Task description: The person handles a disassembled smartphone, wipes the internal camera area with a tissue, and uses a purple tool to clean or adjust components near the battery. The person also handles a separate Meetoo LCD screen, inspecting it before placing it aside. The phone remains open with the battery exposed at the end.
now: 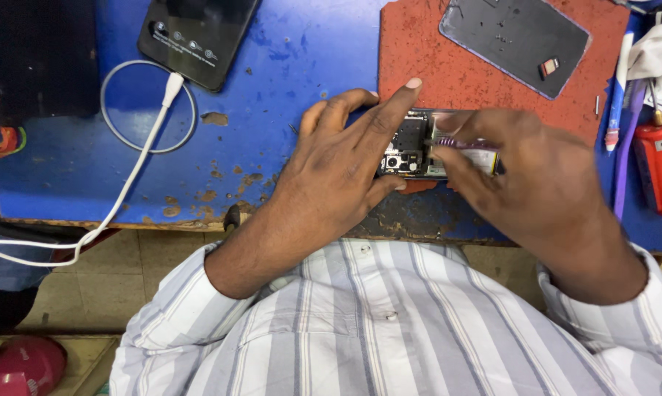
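Left hand: the left hand (338, 176) lies flat over one end of the opened smartphone (419, 150), fingers spread apart and pressing down; the index finger stretches past the phone's far edge onto the red mat (419, 51).
Right hand: the right hand (536, 191) has thumb and forefinger pinched together on a thin purple-handled tool (463, 144), most likely a small screwdriver, with the other fingers curled behind.
Phone: between the two sets of fingertips, back cover off, circuit board and camera modules showing, partly on the mat and partly on the blue bench (67, 161).
Tool tip: just beyond the right fingertips, over the board near the left thumb; whether it touches I cannot tell.
Step in hand: judged as work on a screw or connector on the board while the phone is pinned.
Next move calls for: steady downward hold, a fine, light turn or pry at the tip.
Beyond the fingers: a removed dark back panel (514, 40); to the left, a black phone (195, 37) on a white charging cable (133, 172).
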